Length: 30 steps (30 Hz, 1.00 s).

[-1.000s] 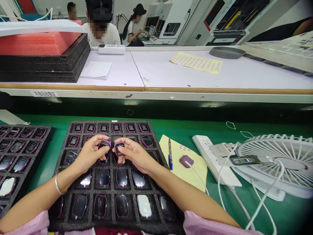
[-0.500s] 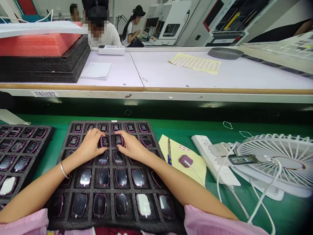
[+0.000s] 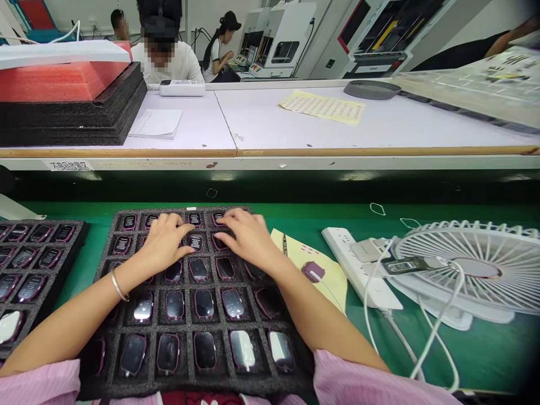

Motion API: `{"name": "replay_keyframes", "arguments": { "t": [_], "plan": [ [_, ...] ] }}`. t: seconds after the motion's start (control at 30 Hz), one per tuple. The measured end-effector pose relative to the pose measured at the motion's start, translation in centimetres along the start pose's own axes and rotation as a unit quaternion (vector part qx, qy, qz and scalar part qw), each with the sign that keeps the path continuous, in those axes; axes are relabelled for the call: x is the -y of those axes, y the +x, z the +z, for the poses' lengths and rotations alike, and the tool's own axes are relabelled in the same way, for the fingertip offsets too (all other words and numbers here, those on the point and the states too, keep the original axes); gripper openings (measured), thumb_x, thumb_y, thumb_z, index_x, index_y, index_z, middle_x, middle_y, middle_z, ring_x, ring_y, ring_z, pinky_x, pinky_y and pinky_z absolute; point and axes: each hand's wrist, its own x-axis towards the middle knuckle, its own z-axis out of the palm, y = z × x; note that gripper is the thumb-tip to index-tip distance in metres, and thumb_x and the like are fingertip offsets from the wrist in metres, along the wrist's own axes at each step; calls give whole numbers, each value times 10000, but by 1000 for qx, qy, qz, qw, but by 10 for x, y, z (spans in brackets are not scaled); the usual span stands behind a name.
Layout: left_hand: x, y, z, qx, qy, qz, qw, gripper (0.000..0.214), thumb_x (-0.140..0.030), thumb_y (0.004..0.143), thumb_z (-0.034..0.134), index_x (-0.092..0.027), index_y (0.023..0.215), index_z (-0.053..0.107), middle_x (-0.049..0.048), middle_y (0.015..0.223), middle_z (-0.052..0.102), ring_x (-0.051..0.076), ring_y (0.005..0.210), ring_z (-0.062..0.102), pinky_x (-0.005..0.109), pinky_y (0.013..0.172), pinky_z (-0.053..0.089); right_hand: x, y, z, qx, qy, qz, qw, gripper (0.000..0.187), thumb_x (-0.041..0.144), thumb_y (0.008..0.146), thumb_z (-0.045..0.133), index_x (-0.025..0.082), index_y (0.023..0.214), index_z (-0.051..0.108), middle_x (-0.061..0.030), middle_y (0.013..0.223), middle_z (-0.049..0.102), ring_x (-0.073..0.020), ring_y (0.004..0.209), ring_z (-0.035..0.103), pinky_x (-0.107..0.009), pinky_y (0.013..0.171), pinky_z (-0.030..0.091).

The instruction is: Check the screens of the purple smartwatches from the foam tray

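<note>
A black foam tray [image 3: 104,265] in front of me holds several small purple-rimmed devices [image 3: 205,304], dark screens up, one to a pocket. Both my hands lie over its two far rows. My left hand [image 3: 164,243] rests flat with the fingers stretched toward a device in the second row [image 3: 195,242]. My right hand [image 3: 250,236] is spread, its fingertips on a device at the back row [image 3: 218,217]. Neither hand has anything lifted. A bangle sits on my left wrist.
A second tray [image 3: 75,239] of the same devices lies at the left. To the right are a yellow paper [image 3: 333,281] with a pen [image 3: 284,245], a purple device on a cable [image 3: 313,271], a white power strip [image 3: 342,247] and a white fan [image 3: 472,270]. Other people sit beyond the raised shelf.
A second ago each hand held a device above the tray; they set them into second-row pockets. Both hands have since flattened and the right has slid to the back row.
</note>
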Motion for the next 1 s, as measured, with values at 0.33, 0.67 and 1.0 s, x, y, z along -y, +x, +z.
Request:
{"name": "replay_keyframes", "arguments": {
  "t": [0.33,0.67,1.0],
  "plan": [
    [-63,62,51,16,-106,12,994,199,-284,838,715,-107,926,693,210,1117,597,397,1143,495,512,944,401,-35,-26,7,95,-123,120,981,244,313,1011,563,113,1059,695,-200,1106,634,-353,1041,621,-394,806,432],
    [-37,26,6,27,-413,12,910,136,-175,838,677,-175,866,544,74,997,691,177,896,692,310,790,541,-31,-24,7,45,74,110,990,145,181,989,479,131,1089,571,-138,961,702,-274,844,667,-327,695,435],
    [0,-14,-3,-82,-669,-227,703,529,-288,680,821,-178,1134,573,-21,843,616,60,564,494,201,513,369,31,7,12,137,812,102,558,434,407,810,799,181,1145,639,-88,1012,745,-161,700,687,-293,686,541]
  ]
}}
